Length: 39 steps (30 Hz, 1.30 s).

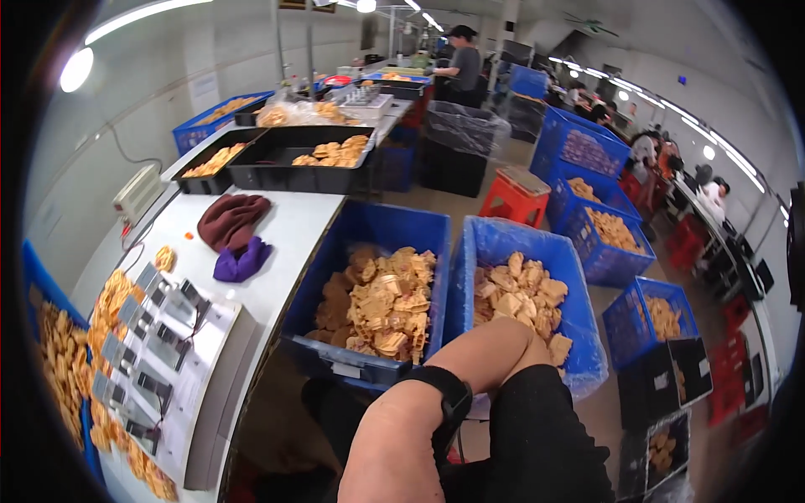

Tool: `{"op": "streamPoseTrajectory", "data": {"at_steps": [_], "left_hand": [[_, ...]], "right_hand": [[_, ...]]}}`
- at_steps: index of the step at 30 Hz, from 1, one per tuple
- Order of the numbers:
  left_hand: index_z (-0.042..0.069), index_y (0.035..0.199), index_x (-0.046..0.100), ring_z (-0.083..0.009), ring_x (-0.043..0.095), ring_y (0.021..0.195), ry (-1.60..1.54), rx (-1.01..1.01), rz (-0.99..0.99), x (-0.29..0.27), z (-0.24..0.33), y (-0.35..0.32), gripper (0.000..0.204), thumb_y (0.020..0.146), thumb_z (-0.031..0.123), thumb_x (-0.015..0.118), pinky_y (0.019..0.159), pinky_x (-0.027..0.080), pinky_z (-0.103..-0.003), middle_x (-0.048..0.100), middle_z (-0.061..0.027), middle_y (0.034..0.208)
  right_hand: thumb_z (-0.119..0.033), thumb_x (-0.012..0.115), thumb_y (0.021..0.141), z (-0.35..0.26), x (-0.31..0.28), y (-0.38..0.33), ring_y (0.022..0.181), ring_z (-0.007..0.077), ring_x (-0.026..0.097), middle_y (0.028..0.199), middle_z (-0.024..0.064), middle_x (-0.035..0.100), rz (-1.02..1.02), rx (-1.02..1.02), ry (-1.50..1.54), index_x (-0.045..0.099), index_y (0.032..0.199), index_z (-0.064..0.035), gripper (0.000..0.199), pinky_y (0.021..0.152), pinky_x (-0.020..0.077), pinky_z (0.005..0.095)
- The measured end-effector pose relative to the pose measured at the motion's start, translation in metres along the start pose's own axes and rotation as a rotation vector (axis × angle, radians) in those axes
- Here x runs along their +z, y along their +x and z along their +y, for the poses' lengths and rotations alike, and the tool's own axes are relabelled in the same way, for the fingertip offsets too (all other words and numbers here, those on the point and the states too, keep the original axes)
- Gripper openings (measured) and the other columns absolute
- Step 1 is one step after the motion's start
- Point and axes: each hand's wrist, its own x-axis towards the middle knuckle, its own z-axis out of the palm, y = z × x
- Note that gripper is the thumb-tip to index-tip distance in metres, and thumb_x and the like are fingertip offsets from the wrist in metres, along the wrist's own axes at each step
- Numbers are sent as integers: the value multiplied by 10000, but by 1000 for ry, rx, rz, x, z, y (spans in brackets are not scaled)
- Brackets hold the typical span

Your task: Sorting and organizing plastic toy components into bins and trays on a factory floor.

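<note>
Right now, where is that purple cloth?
In the head view, the purple cloth lies on the white table at left, against the maroon cloth, beside the blue crate of tan parts.

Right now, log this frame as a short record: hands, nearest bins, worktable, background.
left hand: not in view
right hand: fingers hidden, forearm with black wristband crosses over the knee
nearest bins: two blue crates, left one and plastic-lined right one, both holding tan moulded pieces
worktable: maroon cloth, purple cloth, rows of small grey parts
black trays: more tan pieces
background: a person standing at the far bench
</note>
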Motion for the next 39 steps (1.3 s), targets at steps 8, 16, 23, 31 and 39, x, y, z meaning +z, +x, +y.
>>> {"op": "streamPoseTrajectory", "data": {"at_steps": [8,16,23,31,39], "left_hand": [[78,1046,623,-257,596,903,147,82,-54,-1,41,-12,300,758,140,687,851,436,-378,639,-85,868],[111,1108,606,-263,597,920,282,158,9,22,71,-32,406,721,193,695,867,427,-389,630,-89,863],[139,1163,590,-268,598,934,329,253,38,37,67,-24,499,687,240,703,880,418,-398,623,-91,858],[4,868,659,-287,602,729,176,387,255,64,58,-18,229,716,166,714,819,450,-439,633,-147,845],[64,948,647,-273,562,806,708,-405,963,87,8,-14,284,672,22,701,717,431,-344,582,-137,786]], "right_hand": [[-104,585,832,-34,9,4,692,311,565,751,144,600,308,38,-363,579,885,-27,95,630,459,376],[-156,612,792,-50,-33,-2,676,278,597,701,117,593,615,296,-713,548,848,-31,151,593,461,364],[-160,636,783,-26,-43,-19,777,204,613,824,79,640,383,442,-333,613,940,-28,206,693,481,307],[-142,565,863,73,-42,-39,775,213,638,808,91,642,516,436,-233,549,992,-34,169,673,488,329],[-143,611,766,256,-45,-47,821,316,653,821,150,665,312,875,-774,625,908,-46,172,682,517,399]]}}
